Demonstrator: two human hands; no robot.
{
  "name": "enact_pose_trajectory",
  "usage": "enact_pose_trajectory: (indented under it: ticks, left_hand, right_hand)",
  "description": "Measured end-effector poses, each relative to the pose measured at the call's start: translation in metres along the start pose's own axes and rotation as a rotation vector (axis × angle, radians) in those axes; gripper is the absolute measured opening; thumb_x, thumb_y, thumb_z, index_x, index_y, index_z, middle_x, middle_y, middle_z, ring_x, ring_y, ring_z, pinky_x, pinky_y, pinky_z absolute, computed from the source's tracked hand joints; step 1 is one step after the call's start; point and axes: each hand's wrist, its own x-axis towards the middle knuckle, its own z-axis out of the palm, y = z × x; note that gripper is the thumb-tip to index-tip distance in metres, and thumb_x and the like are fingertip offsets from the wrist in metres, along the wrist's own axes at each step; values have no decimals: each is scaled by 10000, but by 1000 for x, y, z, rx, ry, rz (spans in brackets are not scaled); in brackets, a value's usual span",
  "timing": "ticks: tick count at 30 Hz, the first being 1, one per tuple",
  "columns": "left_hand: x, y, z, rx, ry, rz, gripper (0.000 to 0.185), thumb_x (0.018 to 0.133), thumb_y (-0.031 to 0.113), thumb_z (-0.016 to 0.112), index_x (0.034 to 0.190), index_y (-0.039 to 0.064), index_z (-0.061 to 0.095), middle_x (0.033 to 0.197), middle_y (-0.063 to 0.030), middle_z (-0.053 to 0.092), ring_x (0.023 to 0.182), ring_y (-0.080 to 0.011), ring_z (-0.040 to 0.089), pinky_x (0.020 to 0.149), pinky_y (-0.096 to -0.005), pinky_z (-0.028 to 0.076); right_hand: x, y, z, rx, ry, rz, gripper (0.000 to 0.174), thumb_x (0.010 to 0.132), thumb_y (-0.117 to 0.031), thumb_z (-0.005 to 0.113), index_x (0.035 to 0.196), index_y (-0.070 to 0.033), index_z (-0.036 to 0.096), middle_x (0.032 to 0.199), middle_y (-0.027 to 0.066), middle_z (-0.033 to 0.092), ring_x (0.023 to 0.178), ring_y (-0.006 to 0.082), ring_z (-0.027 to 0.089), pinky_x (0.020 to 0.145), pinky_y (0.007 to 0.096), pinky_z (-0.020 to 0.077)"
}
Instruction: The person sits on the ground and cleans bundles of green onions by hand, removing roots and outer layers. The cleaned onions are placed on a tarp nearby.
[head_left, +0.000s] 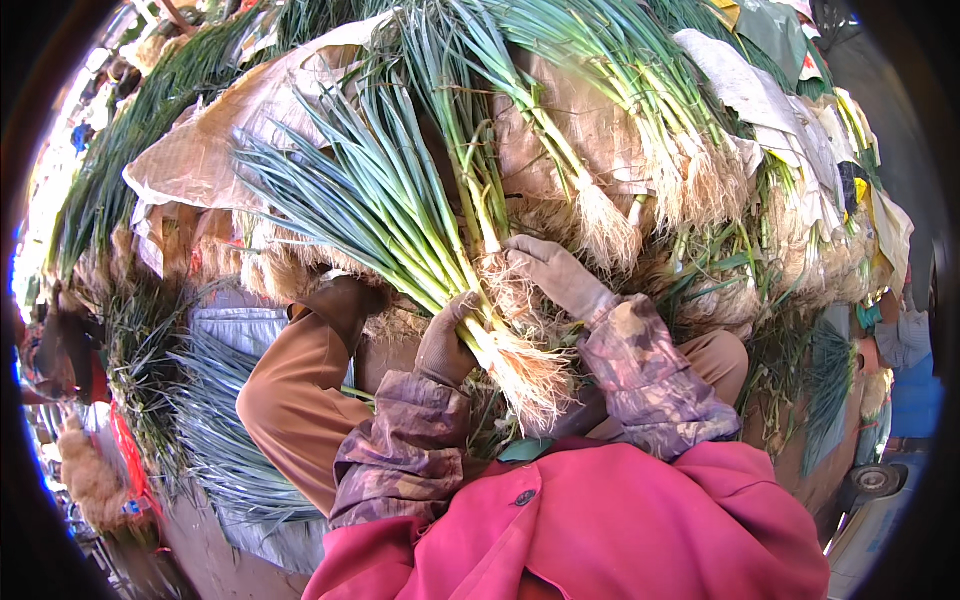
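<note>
My left hand (444, 343), in a brown knit glove, is closed around the lower stalks of a bunch of green alliums (431, 259), scallions or green garlic. Their long leaves fan to the upper left, and the pale fibrous roots (529, 379) hang past my hand toward my lap. My right hand (559, 274), gloved too, is at the root end of other allium stalks (474, 187) just beyond the bunch. Its fingertips are against the stalk base and roots there; whether they grip is hard to tell.
More rooted alliums (697, 172) lie across a heap covered in places by woven plastic sheeting (232, 142). Left of my bent knee (300, 382), a pile of leaves (225, 442) rests on pale sheeting. Red plastic strips (131, 450) hang further left. At far right is a vehicle wheel (875, 480).
</note>
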Motion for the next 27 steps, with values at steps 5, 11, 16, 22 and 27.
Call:
enact_pose_trajectory:
  ticks: [5, 11, 16, 22, 27]
  left_hand:
    - [-4, 1, 3, 103, 26, 61, 250, 923, 241, 577, 1045, 22, 580, 860, -57, 605, 759, -181, 603, 724, -327, 518]
    - [-10, 10, -1, 112, 116, 47, 269, 895, 224, 598, 1025, -12, 604, 823, -93, 611, 729, -203, 606, 693, -313, 515]
    - [-39, 43, -1, 410, 338, 123, 328, 867, 235, 606, 1029, -48, 647, 908, -119, 635, 738, -191, 614, 702, -282, 508]
    - [-36, 26, 20, 6, 1, 126, 335, 866, 170, 569, 1122, -47, 565, 994, -115, 620, 878, -220, 602, 836, -334, 497]
    - [-12, 13, 4, 16, -13, 95, 244, 903, 191, 558, 1050, -3, 579, 909, -83, 619, 821, -195, 602, 794, -323, 500]
  right_hand:
    - [56, -45, -14, -273, 21, 319, 552, 964, -490, 461, 1171, 12, 561, 1066, 167, 638, 999, 272, 628, 903, 368, 497]
    - [85, -11, -1, -323, 86, 302, 422, 994, -415, 427, 974, -34, 610, 854, 94, 653, 828, 218, 638, 791, 391, 507]
    - [58, 16, -37, -178, 339, 223, 431, 1033, -367, 363, 1070, -23, 621, 820, 63, 598, 565, 116, 535, 501, 251, 499]
    - [60, -14, 9, -237, 396, 185, 408, 1015, -428, 390, 841, -104, 566, 596, -6, 418, 507, 93, 407, 422, 272, 378]
    - [48, -22, 45, -226, 387, 12, 349, 969, -363, 538, 765, -80, 542, 562, 70, 505, 503, 166, 501, 460, 323, 435]
